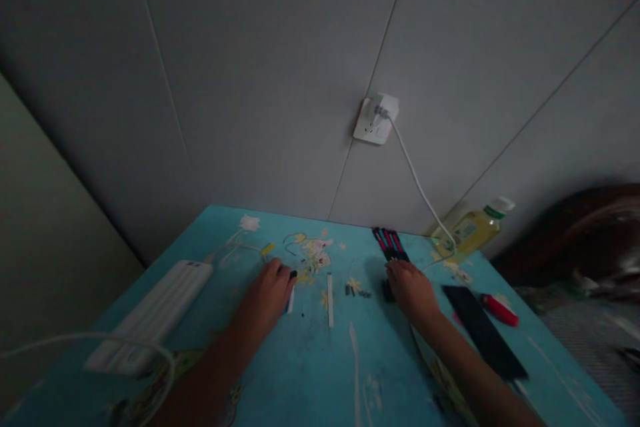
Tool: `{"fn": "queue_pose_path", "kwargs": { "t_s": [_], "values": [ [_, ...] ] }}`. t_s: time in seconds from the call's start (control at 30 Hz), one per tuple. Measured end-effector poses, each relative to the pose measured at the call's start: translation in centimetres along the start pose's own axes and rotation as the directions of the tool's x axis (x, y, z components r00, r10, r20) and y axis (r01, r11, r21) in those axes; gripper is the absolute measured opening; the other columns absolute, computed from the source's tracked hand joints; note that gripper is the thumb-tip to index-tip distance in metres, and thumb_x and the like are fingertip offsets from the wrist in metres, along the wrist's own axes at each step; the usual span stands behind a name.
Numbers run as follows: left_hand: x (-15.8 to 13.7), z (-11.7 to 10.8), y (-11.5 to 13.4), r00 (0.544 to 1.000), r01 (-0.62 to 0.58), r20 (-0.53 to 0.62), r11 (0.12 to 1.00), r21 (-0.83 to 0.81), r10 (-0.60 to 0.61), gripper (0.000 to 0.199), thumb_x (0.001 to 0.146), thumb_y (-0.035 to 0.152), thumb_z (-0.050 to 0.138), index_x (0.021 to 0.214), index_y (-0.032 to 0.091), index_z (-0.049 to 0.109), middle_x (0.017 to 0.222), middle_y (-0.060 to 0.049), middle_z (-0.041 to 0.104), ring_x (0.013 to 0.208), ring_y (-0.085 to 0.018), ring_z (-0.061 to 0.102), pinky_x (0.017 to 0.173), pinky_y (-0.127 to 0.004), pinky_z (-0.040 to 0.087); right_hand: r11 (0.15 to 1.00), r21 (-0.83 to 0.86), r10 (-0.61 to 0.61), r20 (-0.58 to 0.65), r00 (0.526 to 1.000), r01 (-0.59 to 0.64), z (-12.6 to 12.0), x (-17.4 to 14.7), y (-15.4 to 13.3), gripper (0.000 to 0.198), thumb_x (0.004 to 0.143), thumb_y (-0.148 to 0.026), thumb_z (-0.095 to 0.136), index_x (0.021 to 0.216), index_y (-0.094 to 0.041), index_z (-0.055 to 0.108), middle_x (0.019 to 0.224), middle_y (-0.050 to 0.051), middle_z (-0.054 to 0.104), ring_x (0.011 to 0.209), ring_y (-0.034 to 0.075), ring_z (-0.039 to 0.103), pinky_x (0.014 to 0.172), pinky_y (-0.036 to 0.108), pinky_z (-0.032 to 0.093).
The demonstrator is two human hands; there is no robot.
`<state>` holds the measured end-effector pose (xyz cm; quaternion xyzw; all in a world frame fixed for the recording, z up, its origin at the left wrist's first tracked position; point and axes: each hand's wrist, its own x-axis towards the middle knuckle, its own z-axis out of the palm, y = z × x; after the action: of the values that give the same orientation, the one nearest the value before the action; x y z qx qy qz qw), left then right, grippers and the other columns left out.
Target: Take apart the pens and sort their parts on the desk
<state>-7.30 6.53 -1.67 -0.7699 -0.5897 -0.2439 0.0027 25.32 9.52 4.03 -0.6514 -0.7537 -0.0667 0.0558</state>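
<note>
My left hand (273, 287) is at the left-centre of the blue tabletop, its fingers curled together. A small black-ended piece (293, 274) and a white-and-blue strip (291, 300) show at its right side; whether these are one thing, I cannot tell. Right of the middle, my right hand (409, 285) has its fingertips pinched together, and what they hold is hidden. A small black object (387, 291) shows just under its left edge. Between the hands lie a thin white strip (330, 300) and several tiny dark parts (357, 291). Black-and-red tools (387, 240) lie just beyond my right fingers.
A white power strip (150, 317) with cables runs along the left. At the back right a bottle of yellow liquid (473, 230) leans near a white cable (417, 180) from the wall socket (367, 133). A black flat piece (485, 330) and a red object (500, 310) lie at right.
</note>
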Motion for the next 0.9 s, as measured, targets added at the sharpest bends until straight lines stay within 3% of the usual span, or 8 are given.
{"fn": "queue_pose_path", "kwargs": {
  "t_s": [0.17, 0.5, 0.7, 0.83, 0.9],
  "values": [
    [0.0, 0.5, 0.0, 0.999, -0.041, -0.019, 0.998, 0.055, 0.042, 0.021, 0.098, 0.02, 0.045, 0.095, 0.016, 0.065, 0.097, -0.01, 0.058, 0.093, -0.024, 0.058, 0.088, -0.038, 0.049, 0.986, -0.095, 0.14, 0.008, 0.99, -0.139, 0.9, 1.7, 2.3, 0.027, 0.099, -0.022, 0.044, 0.104, -0.013, 0.069, 0.106, 0.018, 0.069, 0.102, 0.025, 0.065, 0.087, 0.034, 0.046],
    [-0.1, 0.3, -0.5, 0.992, -0.095, -0.084, 0.995, 0.033, 0.098, 0.023, 0.098, 0.021, 0.043, 0.098, 0.019, 0.065, 0.096, -0.008, 0.061, 0.089, -0.023, 0.06, 0.087, -0.039, 0.051, 0.956, -0.03, 0.291, 0.011, 0.957, -0.291, 2.3, 3.5, 1.2, 0.023, 0.094, -0.031, 0.055, 0.096, -0.013, 0.069, 0.102, 0.017, 0.071, 0.095, 0.026, 0.069, 0.078, 0.033, 0.048],
    [0.1, -0.9, 0.6, 0.977, -0.178, -0.122, 0.984, 0.004, 0.177, 0.024, 0.098, 0.02, 0.044, 0.107, 0.019, 0.066, 0.1, -0.009, 0.064, 0.093, -0.023, 0.062, 0.088, -0.041, 0.054, 0.951, 0.021, 0.309, -0.027, 0.951, -0.308, 0.4, 2.9, 1.3, 0.025, 0.097, -0.03, 0.051, 0.097, -0.014, 0.069, 0.101, 0.017, 0.07, 0.094, 0.027, 0.068, 0.075, 0.032, 0.048],
    [-0.7, -2.4, 2.6, 0.905, -0.356, -0.233, 0.933, 0.046, 0.357, 0.035, 0.096, 0.014, 0.048, 0.128, 0.02, 0.059, 0.117, -0.011, 0.064, 0.11, -0.025, 0.06, 0.097, -0.043, 0.052, 0.962, 0.087, 0.265, -0.097, 0.959, -0.257, -2.3, -0.7, -0.1, 0.031, 0.103, -0.033, 0.039, 0.105, -0.018, 0.066, 0.107, 0.014, 0.068, 0.098, 0.026, 0.066, 0.081, 0.033, 0.046],
    [-1.5, -3.2, 4.0, 0.842, -0.431, -0.304, 0.895, 0.115, 0.445, 0.044, 0.094, 0.009, 0.05, 0.136, 0.021, 0.055, 0.126, -0.012, 0.061, 0.122, -0.028, 0.055, 0.103, -0.046, 0.047, 0.953, 0.274, 0.165, -0.103, 0.981, -0.132, -3.2, -3.2, -1.9, 0.029, 0.102, -0.035, 0.04, 0.102, -0.02, 0.066, 0.102, 0.01, 0.069, 0.091, 0.022, 0.066, 0.081, 0.031, 0.046]
  ]
}}
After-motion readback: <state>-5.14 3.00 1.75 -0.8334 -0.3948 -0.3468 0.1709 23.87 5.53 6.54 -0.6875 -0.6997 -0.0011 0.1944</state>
